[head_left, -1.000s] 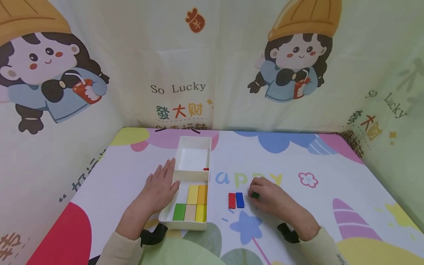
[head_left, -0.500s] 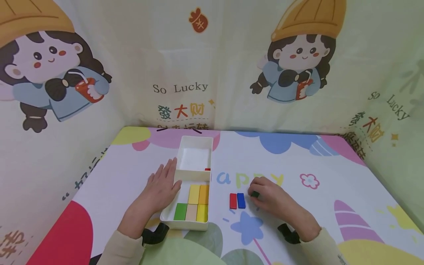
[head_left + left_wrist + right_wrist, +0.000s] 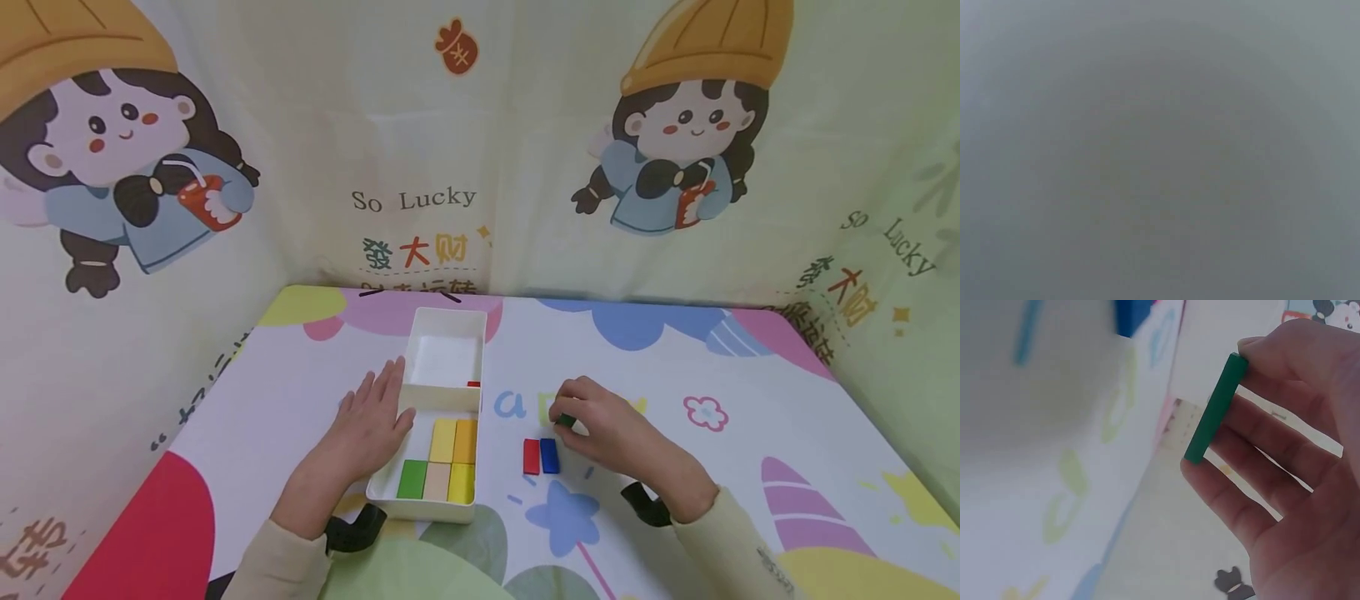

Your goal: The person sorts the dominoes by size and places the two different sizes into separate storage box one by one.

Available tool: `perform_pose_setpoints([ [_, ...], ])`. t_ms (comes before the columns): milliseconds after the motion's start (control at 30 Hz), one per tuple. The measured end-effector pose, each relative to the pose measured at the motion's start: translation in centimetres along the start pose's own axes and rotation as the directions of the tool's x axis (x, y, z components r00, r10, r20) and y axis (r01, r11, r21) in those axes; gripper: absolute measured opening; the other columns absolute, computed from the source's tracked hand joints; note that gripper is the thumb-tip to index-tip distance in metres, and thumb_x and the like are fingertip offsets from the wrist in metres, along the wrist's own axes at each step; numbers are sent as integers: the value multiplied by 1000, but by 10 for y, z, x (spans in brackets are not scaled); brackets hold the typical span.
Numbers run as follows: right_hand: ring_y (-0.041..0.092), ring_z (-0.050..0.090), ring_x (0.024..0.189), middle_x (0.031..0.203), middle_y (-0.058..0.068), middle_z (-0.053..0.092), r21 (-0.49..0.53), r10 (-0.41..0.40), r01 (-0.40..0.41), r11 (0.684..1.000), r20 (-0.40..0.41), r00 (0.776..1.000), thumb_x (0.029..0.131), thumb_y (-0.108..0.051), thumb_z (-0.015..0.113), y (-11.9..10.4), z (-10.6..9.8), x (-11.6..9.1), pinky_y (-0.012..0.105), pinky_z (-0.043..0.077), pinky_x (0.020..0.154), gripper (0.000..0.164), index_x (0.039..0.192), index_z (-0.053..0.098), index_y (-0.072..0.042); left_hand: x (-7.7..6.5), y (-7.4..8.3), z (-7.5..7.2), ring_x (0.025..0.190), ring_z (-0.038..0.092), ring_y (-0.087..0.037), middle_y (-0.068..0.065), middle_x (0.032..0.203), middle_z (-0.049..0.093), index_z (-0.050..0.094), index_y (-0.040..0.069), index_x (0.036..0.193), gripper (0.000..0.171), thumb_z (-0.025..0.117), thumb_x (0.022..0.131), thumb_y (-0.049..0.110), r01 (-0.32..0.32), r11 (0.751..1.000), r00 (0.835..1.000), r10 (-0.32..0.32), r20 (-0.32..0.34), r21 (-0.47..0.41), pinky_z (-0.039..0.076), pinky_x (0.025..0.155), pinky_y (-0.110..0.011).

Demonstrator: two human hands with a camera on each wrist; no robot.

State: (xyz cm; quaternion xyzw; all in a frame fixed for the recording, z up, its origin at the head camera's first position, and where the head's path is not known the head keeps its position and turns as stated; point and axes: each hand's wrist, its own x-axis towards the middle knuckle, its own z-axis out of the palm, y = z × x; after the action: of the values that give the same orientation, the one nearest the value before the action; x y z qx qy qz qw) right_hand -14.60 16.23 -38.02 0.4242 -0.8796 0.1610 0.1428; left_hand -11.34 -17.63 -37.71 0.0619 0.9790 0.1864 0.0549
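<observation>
My right hand pinches a dark green block by its ends, between thumb and fingertips. In the head view it hovers over the table just behind a red block and a blue block, which lie side by side. My left hand rests with straight fingers along the left side of a white two-part box. Inside the near compartment lie several blocks, among them a green block and an orange block. The left wrist view is only a grey blur.
A small red piece shows in the right front corner of the box's far compartment. The printed tablecloth runs back to a printed curtain, with more curtain at both sides.
My right hand has risen and moved a little back and left, with the dark green block in its fingers. My left hand keeps its place at the box. The head view has shifted slightly.
</observation>
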Motion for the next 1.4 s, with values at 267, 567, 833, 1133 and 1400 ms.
perform_pose_setpoints([
  [267, 12, 56, 93, 96, -3, 62, 2, 24, -24, 1000, 67, 997, 81, -9, 80, -4, -13, 27, 23, 57, 74, 14, 88, 70, -16, 2, 2, -1, 151, 13, -47, -19, 166, 11, 3, 6, 160, 74, 43, 103, 34, -1, 1000, 1000, 1, 5, 11, 15, 117, -69],
  [567, 15, 58, 100, 102, 0, 65, 3, 23, -23, 1000, 99, 995, 83, -9, 79, -9, -22, 60, 26, 59, 79, 13, 91, 72, -16, 1, 2, -4, 151, 11, -48, -21, 166, 12, 5, 6, 159, 74, 44, 103, 34, 0, 999, 1000, 1, -10, 43, 13, 117, -69],
  [833, 16, 58, 102, 104, 2, 65, 21, 2, -4, 1000, 115, 993, 86, -11, 76, -12, -20, 89, 26, 58, 83, 9, 95, 73, -13, 0, 0, -4, 152, 3, -47, -21, 166, 10, 7, 5, 159, 74, 44, 103, 35, 5, 998, 999, -2, -33, 63, 5, 118, -69],
  [1133, 15, 56, 94, 98, 3, 63, 43, -83, 79, 996, 102, 991, 87, -8, 73, -15, -10, 117, 24, 56, 80, 6, 92, 71, -11, 1, 0, -3, 152, 1, -47, -20, 166, 9, 8, 4, 159, 74, 45, 102, 35, 4, 997, 999, -1, -41, 77, 3, 119, -69],
  [1400, 16, 59, 94, 105, 3, 64, 109, -42, 18, 994, 214, 976, 90, -11, 71, -23, 9, 143, 22, 56, 82, 11, 100, 73, -10, 1, 2, -2, 152, 2, -46, -20, 166, 10, 9, 5, 159, 74, 46, 102, 35, 9, 998, 1000, -6, -30, 67, 2, 119, -69],
])
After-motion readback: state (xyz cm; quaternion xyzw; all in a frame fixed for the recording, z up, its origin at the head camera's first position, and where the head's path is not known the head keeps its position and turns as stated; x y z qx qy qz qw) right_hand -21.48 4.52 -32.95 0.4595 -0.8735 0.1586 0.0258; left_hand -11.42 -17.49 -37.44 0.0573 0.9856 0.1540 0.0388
